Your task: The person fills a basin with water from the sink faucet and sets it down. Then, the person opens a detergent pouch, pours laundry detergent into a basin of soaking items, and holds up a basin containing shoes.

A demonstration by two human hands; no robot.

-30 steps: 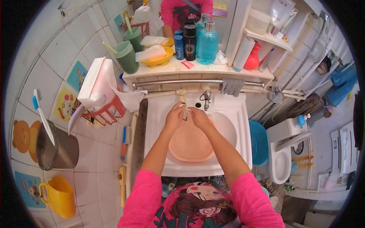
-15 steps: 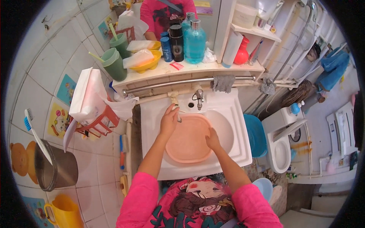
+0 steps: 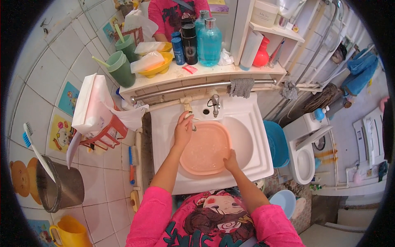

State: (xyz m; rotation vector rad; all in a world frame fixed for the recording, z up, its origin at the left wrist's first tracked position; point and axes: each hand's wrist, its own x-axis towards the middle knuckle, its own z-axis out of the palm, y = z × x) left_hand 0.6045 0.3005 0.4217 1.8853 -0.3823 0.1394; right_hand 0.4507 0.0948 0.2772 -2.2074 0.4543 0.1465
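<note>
A pink plastic basin [image 3: 205,144] rests in the white washbasin [image 3: 247,138], with water and a few bubbles showing in its bottom. My left hand [image 3: 184,127] is at the small tap [image 3: 187,112] above the basin's far left rim, its fingers closed around the tap's handle. The tap's spout [image 3: 194,128] points down inside the basin rim. At the basin's right side, my right hand [image 3: 231,160] grips the rim, thumb on top; its other fingers are mostly hidden. The chrome faucet [image 3: 215,105] behind the basin is untouched.
A shelf [image 3: 193,74] behind holds green cups [image 3: 122,70], a yellow soap dish [image 3: 156,69] and a blue bottle [image 3: 209,43]. A red tissue holder [image 3: 108,131] hangs left. Right stand a blue tub [image 3: 276,144] and a toilet [image 3: 303,166].
My right hand has shifted slightly nearer along the basin's right rim. Bubbles now show more plainly in the water. My left hand stays at the tap.
</note>
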